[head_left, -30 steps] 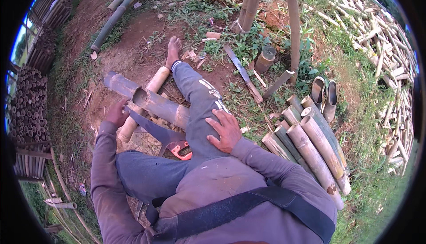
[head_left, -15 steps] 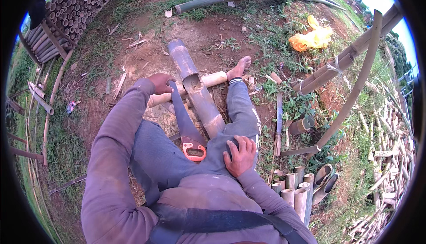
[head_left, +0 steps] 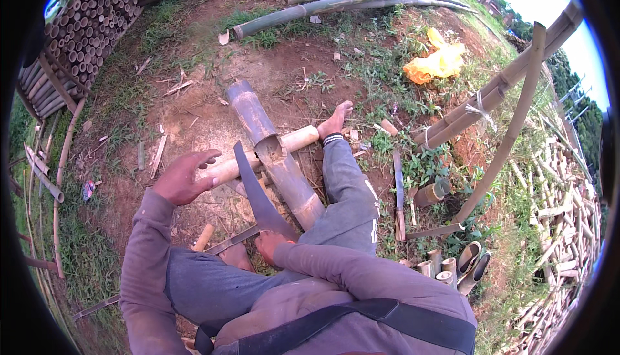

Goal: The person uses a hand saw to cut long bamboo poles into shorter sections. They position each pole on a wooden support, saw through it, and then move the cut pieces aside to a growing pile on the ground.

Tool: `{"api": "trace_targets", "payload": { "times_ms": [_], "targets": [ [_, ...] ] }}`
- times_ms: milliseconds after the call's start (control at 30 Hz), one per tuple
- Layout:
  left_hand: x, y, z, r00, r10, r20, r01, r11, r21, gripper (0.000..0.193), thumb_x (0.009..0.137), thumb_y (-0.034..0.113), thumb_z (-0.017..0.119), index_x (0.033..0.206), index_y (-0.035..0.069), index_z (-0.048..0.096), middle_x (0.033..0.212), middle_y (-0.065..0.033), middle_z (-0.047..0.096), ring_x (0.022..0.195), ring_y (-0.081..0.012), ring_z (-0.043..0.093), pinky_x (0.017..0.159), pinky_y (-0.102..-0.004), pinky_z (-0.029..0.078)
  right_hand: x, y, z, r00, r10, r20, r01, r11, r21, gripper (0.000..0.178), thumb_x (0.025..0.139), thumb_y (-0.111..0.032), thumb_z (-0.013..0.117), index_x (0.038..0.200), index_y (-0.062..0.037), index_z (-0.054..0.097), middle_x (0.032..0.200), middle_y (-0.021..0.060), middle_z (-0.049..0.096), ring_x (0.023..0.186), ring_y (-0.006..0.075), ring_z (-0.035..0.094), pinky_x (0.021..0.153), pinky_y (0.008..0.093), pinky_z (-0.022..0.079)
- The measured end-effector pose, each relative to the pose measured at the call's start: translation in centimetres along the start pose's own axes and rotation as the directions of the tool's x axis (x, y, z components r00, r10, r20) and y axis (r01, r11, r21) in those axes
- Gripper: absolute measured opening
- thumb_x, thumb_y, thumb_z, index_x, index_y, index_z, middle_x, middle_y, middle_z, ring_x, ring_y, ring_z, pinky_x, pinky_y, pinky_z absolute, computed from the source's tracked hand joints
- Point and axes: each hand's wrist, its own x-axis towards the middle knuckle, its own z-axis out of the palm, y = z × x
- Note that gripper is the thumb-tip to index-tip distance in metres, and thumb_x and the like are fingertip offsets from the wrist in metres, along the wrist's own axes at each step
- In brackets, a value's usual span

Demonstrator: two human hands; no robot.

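Note:
My right hand is closed around the handle of a handsaw, in front of my lap. The dark blade of the handsaw points up and away, its tip near a pale round pole. My left hand holds nothing, its fingers apart, beside the near end of that pale pole. Across the pole lies a thick bamboo length, with a notch cut into its upper side about midway. Its near end rests by my right leg, and my bare right foot is at the pole's far end.
To the right lie a long-bladed knife and several short bamboo pieces. Tied bamboo poles slant across the right side. A yellow plastic bag, long green bamboo poles and a bamboo stack are farther off.
My left hand has let go of the saw blade's tip end and opened. My right hand has left my thigh and taken hold of the saw handle.

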Motion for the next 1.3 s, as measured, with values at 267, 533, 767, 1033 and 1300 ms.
{"api": "trace_targets", "payload": {
  "times_ms": [267, 533, 767, 1033, 1300],
  "targets": [
    [-2.6, -3.7, -1.6, 0.993, -0.109, -0.037, 0.108, 0.993, -0.048, 0.066, 0.092, 0.028, 0.079, 0.151, 0.01, 0.056, 0.135, -0.0206, 0.068, 0.117, -0.0339, 0.068, 0.104, -0.0463, 0.053, -0.7, -0.7, 2.0, 0.982, -0.052, 0.183, 0.06, 0.997, -0.038, 0.028, 0.104, -0.019, 0.048, 0.125, -0.004, 0.058, 0.106, 0.025, 0.076, 0.098, 0.0378, 0.077, 0.086, 0.0565, 0.057],
    [-5.6, -11.1, 0.2, 0.945, -0.313, -0.095, 0.273, 0.914, -0.301, 0.055, 0.1, 0.038, 0.072, 0.146, 0.009, 0.06, 0.131, -0.0182, 0.069, 0.124, -0.0308, 0.066, 0.107, -0.0473, 0.053, -0.6, 0.8, 1.2, 0.918, 0.162, 0.362, -0.2, 0.977, 0.071, 0.062, 0.091, -0.039, 0.068, 0.132, 0.0048, 0.051, 0.117, 0.0264, 0.074, 0.11, 0.0386, 0.073, 0.093, 0.0506, 0.057],
    [-15.2, -20.4, 17.7, 0.752, -0.611, 0.248, 0.641, 0.766, -0.056, 0.057, 0.091, 0.03, 0.081, 0.138, 0.004, 0.063, 0.128, -0.0219, 0.07, 0.12, -0.0345, 0.068, 0.104, -0.0447, 0.052, -0.4, 1.5, 2.0, 0.879, 0.147, 0.454, -0.22, 0.969, 0.111, 0.082, 0.081, -0.056, 0.083, 0.13, 0.0065, 0.063, 0.133, 0.0265, 0.068, 0.125, 0.039, 0.066, 0.107, 0.0449, 0.052],
    [-19.0, -20.7, 22.6, 0.757, -0.579, 0.304, 0.492, 0.811, 0.317, 0.063, 0.096, 0.035, 0.07, 0.152, 0.015, 0.051, 0.136, -0.0196, 0.061, 0.13, -0.038, 0.059, 0.109, -0.0542, 0.045, -3.5, -1.7, -1.7, 0.932, 0.311, 0.188, -0.355, 0.673, 0.648, 0.057, 0.08, -0.049, 0.085, 0.107, -0.0012, 0.069, 0.104, 0.0213, 0.075, 0.102, 0.0359, 0.072, 0.091, 0.0456, 0.056],
    [-20.2, -26.4, 18.5, 0.768, -0.584, -0.261, 0.637, 0.658, 0.402, 0.066, 0.083, 0.021, 0.076, 0.146, 0.019, 0.058, 0.138, -0.0137, 0.059, 0.132, -0.0347, 0.055, 0.112, -0.0522, 0.041, -6.8, 1.3, -11.1, 0.918, 0.128, -0.375, 0.223, 0.615, 0.756, 0.03, 0.095, -0.016, 0.068, 0.115, 0.0023, 0.056, 0.095, 0.0167, 0.067, 0.083, 0.0241, 0.068, 0.076, 0.0387, 0.054]
  ]
}}
